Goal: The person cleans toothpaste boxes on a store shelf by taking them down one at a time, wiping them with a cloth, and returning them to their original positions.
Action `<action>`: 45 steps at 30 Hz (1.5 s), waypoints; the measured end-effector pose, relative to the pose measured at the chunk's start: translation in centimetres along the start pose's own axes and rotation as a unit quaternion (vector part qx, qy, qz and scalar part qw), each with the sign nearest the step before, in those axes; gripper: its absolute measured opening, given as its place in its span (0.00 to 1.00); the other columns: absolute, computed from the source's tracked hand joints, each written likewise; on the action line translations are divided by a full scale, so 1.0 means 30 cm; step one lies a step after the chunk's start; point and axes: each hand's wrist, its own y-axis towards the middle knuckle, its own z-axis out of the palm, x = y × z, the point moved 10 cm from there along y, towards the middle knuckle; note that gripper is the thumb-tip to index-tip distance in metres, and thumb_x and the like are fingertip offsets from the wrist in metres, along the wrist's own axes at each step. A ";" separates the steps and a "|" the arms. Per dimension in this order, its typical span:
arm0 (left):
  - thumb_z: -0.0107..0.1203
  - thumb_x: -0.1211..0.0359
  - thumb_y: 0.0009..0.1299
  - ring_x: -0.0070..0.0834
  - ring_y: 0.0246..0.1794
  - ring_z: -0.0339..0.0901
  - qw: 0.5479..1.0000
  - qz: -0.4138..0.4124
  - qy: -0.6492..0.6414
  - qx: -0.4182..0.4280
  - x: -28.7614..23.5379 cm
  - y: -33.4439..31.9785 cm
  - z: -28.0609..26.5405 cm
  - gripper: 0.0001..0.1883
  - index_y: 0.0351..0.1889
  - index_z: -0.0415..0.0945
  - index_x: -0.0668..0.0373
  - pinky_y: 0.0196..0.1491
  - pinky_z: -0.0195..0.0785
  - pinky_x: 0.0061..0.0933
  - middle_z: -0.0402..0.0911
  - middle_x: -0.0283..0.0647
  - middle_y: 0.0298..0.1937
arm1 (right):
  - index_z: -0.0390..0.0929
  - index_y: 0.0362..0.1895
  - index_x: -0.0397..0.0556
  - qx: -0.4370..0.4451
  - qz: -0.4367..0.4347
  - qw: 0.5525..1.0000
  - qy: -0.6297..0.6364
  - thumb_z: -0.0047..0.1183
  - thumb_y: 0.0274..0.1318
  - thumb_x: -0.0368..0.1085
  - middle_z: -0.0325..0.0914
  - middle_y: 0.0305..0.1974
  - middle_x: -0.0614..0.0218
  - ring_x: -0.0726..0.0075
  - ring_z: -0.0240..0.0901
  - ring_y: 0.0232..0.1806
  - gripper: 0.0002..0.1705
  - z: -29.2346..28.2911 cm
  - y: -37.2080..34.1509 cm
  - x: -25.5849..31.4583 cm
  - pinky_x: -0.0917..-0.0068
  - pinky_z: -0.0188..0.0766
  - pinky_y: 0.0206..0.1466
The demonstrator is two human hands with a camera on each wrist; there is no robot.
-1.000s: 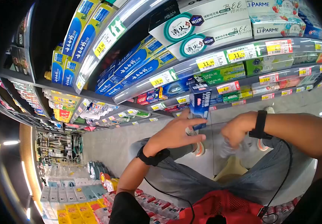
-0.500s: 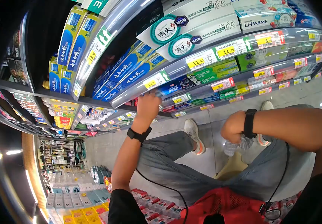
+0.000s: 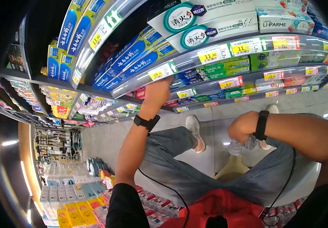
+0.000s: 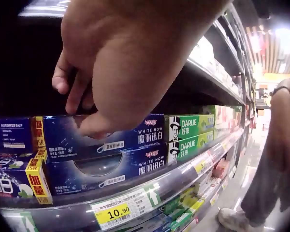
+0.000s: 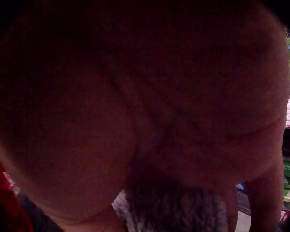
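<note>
My left hand [image 3: 158, 93] reaches into the shelf at a stack of dark blue WHITE NOW toothpaste boxes. In the left wrist view, its thumb lies against the front of the upper toothpaste box [image 4: 133, 133], with the fingers bent over its top edge. A second WHITE NOW toothpaste box [image 4: 135, 162] lies directly underneath. My right hand [image 3: 243, 126], fingers curled downward, holds a crumpled, greyish see-through wrapping [image 3: 235, 147] low between the knees. The right wrist view is dark and mostly filled by the palm, with a crumpled grey part below it.
Green DARLIE boxes [image 4: 191, 123] sit right of the blue stack, and other blue boxes [image 4: 12, 133] to its left. A price rail [image 4: 118, 212] runs along the front. Another shelf [image 3: 194, 62] overhangs the hand. A beige seat [image 3: 232, 169] shows between the legs.
A blue toothpaste box stood upright in front of the shelf beside my spread left hand; that hand then moved left and up into the shelf. My right hand stays low with the wrapping.
</note>
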 end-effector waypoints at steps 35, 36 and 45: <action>0.64 0.52 0.66 0.52 0.76 0.60 0.993 -0.031 -0.114 -0.030 0.060 0.006 0.171 0.41 0.70 0.61 0.65 0.73 0.56 0.51 0.63 0.58 0.74 | 0.81 0.54 0.50 -0.003 -0.092 0.995 0.026 0.56 0.48 0.32 0.82 0.45 0.48 0.39 0.78 0.49 0.24 -0.059 -0.005 0.052 0.51 0.73 0.54; 0.64 0.52 0.66 0.52 0.76 0.60 0.993 -0.036 -0.112 -0.029 0.068 -0.003 0.160 0.41 0.70 0.61 0.65 0.73 0.56 0.51 0.63 0.58 0.74 | 0.80 0.54 0.50 0.002 -0.086 0.996 0.029 0.56 0.48 0.32 0.83 0.45 0.48 0.39 0.78 0.49 0.24 -0.058 -0.003 0.050 0.51 0.73 0.54; 0.59 0.47 0.67 0.55 0.60 0.76 0.978 -0.090 -0.162 0.099 0.159 -0.049 0.162 0.34 0.57 0.75 0.68 0.62 0.69 0.48 0.80 0.62 0.55 | 0.83 0.49 0.53 -0.051 -0.029 0.997 -0.053 0.56 0.49 0.32 0.84 0.40 0.52 0.40 0.79 0.45 0.20 -0.057 0.010 -0.009 0.49 0.75 0.49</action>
